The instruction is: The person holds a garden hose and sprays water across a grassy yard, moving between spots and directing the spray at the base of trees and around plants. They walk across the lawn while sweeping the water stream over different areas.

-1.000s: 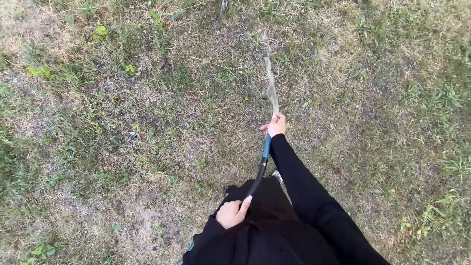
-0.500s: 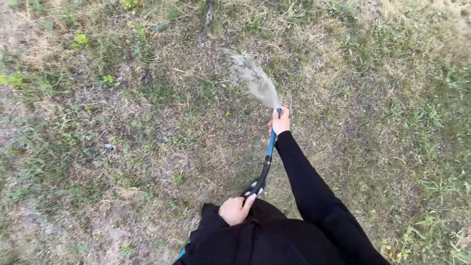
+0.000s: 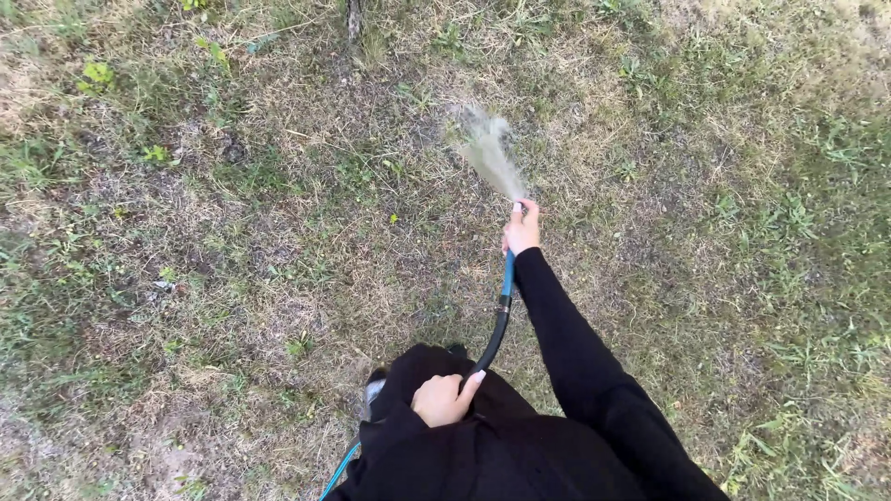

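Hose (image 3: 501, 315) is running up frame centre, right hand (image 3: 522, 230) clamped at its end, left hand (image 3: 444, 399) gripping lower down; the water jet (image 3: 490, 153) is now fanning wider than a second ago, wetting more grass (image 3: 232, 232).

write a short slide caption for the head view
Right hand aims a blue-and-black garden hose spraying water over patchy grass; left hand steadies it.

patchy lawn (image 3: 232, 278) of dry and green grass, with a thin stem base (image 3: 355, 20) at the top edge.
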